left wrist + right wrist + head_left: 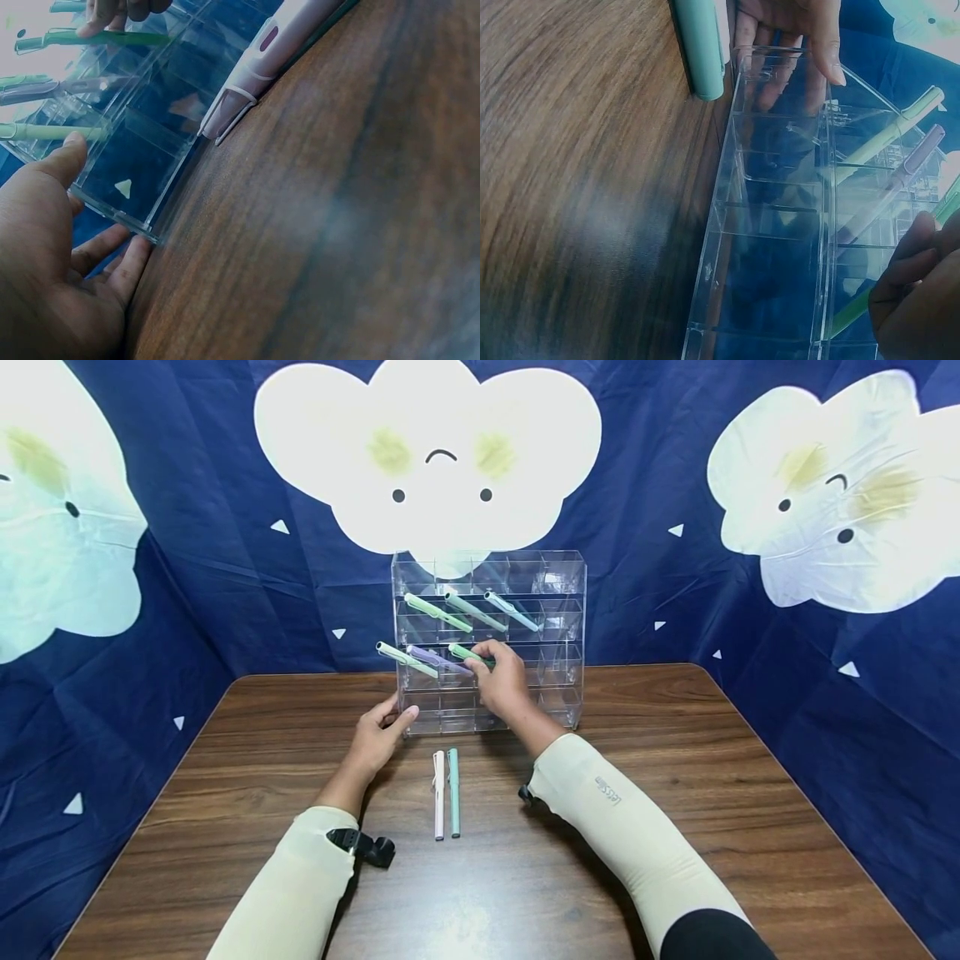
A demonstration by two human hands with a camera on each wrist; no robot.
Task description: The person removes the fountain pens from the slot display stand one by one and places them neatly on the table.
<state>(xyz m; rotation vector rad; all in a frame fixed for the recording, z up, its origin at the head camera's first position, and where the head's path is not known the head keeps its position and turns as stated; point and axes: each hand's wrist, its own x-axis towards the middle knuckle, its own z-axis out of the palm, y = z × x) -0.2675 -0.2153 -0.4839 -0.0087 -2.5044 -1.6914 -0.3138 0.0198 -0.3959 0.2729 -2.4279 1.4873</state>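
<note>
A clear acrylic organizer (566,635) with tiered compartments stands on the table. My right hand (501,677) pinches a green pen (463,652) that slants into a compartment of the second tier from the bottom. Just left of it a purple pen (427,656) and a pale green pen (397,652) lean in the same tier. My left hand (377,739) holds the organizer's lower left side, thumb (67,157) at the front and the other fingers around the side edge. A pink pen (439,797) and a teal pen (454,793) lie side by side on the table in front.
In the tier above lean a light green pen (435,610), a grey-green pen (474,612) and a light blue pen (512,610). The wooden table (637,718) ends at a dark blue cloth backdrop (637,568) with white clouds, close behind the organizer.
</note>
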